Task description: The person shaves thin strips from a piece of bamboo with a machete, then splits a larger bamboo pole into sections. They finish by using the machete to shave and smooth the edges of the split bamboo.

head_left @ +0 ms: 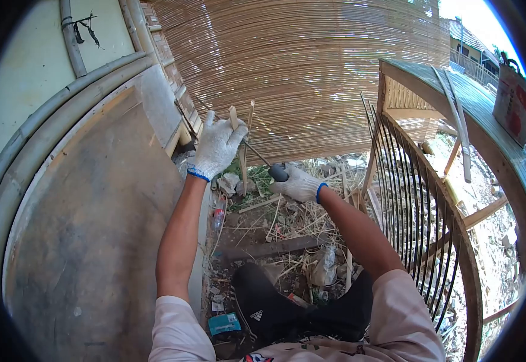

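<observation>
My left hand (218,145), in a white knit glove with a blue cuff, is closed around a bamboo strip (243,166) held upright. The strip's upper end is parted into two prongs. My right hand (302,184), gloved the same way, grips the dark rounded handle of a machete (278,173). Its narrow blade, seen nearly edge-on, slants up and left to the strip beside my left fingers. Part of the blade is hidden behind the left glove.
A worn board (88,223) lies to the left, bordered by curved bamboo poles (64,99). Ahead hangs a bamboo-slat screen (311,78). A rack of thin dark rods (423,205) stands at right, below a ledge carrying a box (512,102). Shavings and debris (275,217) litter the ground.
</observation>
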The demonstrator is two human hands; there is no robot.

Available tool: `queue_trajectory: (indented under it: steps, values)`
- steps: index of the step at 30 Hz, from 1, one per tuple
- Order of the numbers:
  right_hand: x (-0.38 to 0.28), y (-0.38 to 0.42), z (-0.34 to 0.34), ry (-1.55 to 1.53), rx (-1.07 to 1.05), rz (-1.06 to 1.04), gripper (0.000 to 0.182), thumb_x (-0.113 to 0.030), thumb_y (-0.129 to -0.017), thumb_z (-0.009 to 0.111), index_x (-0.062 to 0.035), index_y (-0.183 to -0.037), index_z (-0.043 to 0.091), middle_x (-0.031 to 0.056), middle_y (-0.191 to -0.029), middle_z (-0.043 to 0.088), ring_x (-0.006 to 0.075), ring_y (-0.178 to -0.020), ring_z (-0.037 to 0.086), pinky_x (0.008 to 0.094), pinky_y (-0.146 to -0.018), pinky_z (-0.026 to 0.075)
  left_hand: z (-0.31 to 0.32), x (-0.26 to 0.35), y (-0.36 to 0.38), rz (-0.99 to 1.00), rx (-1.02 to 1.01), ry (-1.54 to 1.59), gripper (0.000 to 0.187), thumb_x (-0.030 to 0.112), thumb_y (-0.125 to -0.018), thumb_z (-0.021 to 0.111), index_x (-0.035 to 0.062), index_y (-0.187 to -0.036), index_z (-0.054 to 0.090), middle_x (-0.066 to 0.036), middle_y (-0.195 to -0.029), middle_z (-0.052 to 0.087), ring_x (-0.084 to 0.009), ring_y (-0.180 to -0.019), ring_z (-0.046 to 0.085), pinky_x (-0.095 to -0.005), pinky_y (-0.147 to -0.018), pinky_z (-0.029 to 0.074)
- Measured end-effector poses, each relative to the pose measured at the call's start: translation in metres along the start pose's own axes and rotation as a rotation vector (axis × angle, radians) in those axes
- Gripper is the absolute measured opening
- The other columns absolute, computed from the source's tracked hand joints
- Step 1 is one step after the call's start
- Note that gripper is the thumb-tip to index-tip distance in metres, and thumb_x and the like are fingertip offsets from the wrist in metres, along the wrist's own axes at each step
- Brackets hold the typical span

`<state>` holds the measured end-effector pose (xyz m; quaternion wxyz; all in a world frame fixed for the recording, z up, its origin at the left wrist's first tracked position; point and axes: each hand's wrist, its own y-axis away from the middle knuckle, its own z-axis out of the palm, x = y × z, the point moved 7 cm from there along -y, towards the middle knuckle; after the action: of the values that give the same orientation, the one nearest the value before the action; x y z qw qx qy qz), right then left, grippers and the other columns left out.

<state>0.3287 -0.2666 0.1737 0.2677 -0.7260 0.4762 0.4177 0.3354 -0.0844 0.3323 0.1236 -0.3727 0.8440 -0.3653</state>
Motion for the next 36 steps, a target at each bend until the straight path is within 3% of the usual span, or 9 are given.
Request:
queue_trajectory:
  steps: [3, 7, 8, 10, 14, 20, 24, 28, 36]
  values:
    - [0.016, 0.001, 0.014, 0.044, -0.171, 0.176, 0.051, -0.047, -0.084, 0.071, 0.0033, -0.092, 0.069, 0.0082, -0.07, 0.066, 0.0212, -0.062, 0.063, 0.04, -0.063, 0.053, -0.003, -0.004, 0.003, 0.02, -0.102, -0.011, 0.033, 0.034, -0.109, 0.05, 0.0082, -0.105, 0.071, -0.012, -0.088, 0.072, -0.0352, -0.096, 0.068, -0.0542, -0.124, 0.022]
    - [0.021, -0.009, 0.017, 0.269, 0.08, -0.045, 0.042, -0.038, -0.088, 0.069, 0.004, -0.093, 0.068, 0.012, -0.067, 0.066, 0.026, -0.065, 0.066, 0.042, -0.067, 0.054, -0.011, 0.009, 0.012, 0.041, -0.023, -0.006, 0.033, 0.035, -0.109, 0.049, 0.0094, -0.107, 0.07, -0.013, -0.09, 0.073, -0.0364, -0.094, 0.069, -0.0532, -0.123, 0.028]
    - [0.023, -0.015, 0.021, 0.268, 0.074, -0.047, 0.042, -0.038, -0.088, 0.069, 0.004, -0.093, 0.068, 0.012, -0.067, 0.066, 0.026, -0.065, 0.066, 0.042, -0.067, 0.054, -0.009, 0.001, 0.012, -0.07, -0.045, 0.048, 0.034, 0.036, -0.109, 0.049, 0.0094, -0.109, 0.07, -0.014, -0.091, 0.073, -0.0371, -0.094, 0.07, -0.0509, -0.113, 0.037]
    - [0.018, -0.017, 0.026, 0.227, 0.069, 0.011, 0.05, -0.042, -0.086, 0.065, 0.0052, -0.101, 0.071, 0.0254, -0.085, 0.072, 0.0428, -0.084, 0.071, 0.0482, -0.08, 0.054, -0.003, -0.012, 0.018, -0.296, -0.104, 0.161, 0.035, 0.038, -0.11, 0.049, 0.0095, -0.112, 0.069, -0.014, -0.094, 0.075, -0.0383, -0.093, 0.071, -0.0462, -0.095, 0.053]
    - [0.008, -0.03, 0.03, 0.27, 0.205, -0.077, 0.047, -0.039, -0.087, 0.066, 0.0054, -0.102, 0.071, 0.0297, -0.09, 0.072, 0.0448, -0.091, 0.072, 0.0496, -0.083, 0.055, -0.002, -0.024, 0.022, -0.331, 0.022, 0.333, 0.044, 0.035, -0.111, 0.048, -0.0004, -0.106, 0.073, -0.012, -0.096, 0.077, -0.0279, -0.093, 0.073, -0.0399, -0.086, 0.056]
    - [-0.024, -0.055, -0.021, 0.964, 0.348, -0.164, 0.028, -0.033, -0.086, 0.069, -0.0068, -0.097, 0.072, 0.0194, -0.083, 0.074, 0.0363, -0.087, 0.075, 0.0474, -0.08, 0.058, -0.007, -0.053, 0.023, -0.501, 0.108, 0.378, 0.042, 0.033, -0.111, 0.048, -0.0016, -0.105, 0.07, -0.015, -0.089, 0.076, -0.0254, -0.086, 0.074, -0.0381, -0.083, 0.057]
    - [-0.03, -0.048, -0.044, 0.973, 0.331, -0.224, 0.033, -0.036, -0.087, 0.069, -0.0056, -0.099, 0.073, 0.0172, -0.079, 0.074, 0.0337, -0.082, 0.075, 0.0451, -0.078, 0.058, 0.001, -0.049, 0.004, -0.399, 0.206, 0.338, 0.043, 0.041, -0.111, 0.049, 0.0015, -0.108, 0.065, -0.013, -0.086, 0.076, -0.0271, -0.079, 0.075, -0.0409, -0.076, 0.059]
    - [0.005, -0.024, 0.005, 0.23, 0.005, 0.021, 0.056, -0.056, -0.09, 0.069, -0.0014, -0.103, 0.072, 0.0082, -0.074, 0.07, 0.0229, -0.069, 0.069, 0.041, -0.07, 0.055, 0.011, -0.05, 0.004, -0.382, 0.108, 0.473, 0.041, 0.042, -0.111, 0.05, 0.0038, -0.106, 0.064, -0.008, -0.081, 0.071, -0.0209, -0.078, 0.071, -0.037, -0.076, 0.057]
    - [-0.032, 0.033, 0.043, -0.028, -0.049, 0.035, 0.065, -0.064, -0.096, 0.062, 0.0012, -0.102, 0.069, 0.0024, -0.07, 0.058, 0.0126, -0.064, 0.053, 0.0357, -0.06, 0.044, -0.076, -0.03, -0.025, -0.301, 0.442, 0.989, 0.029, 0.033, -0.11, 0.053, 0.0071, -0.102, 0.063, 0.002, -0.076, 0.056, -0.0052, -0.063, 0.048, -0.0235, -0.054, 0.037]
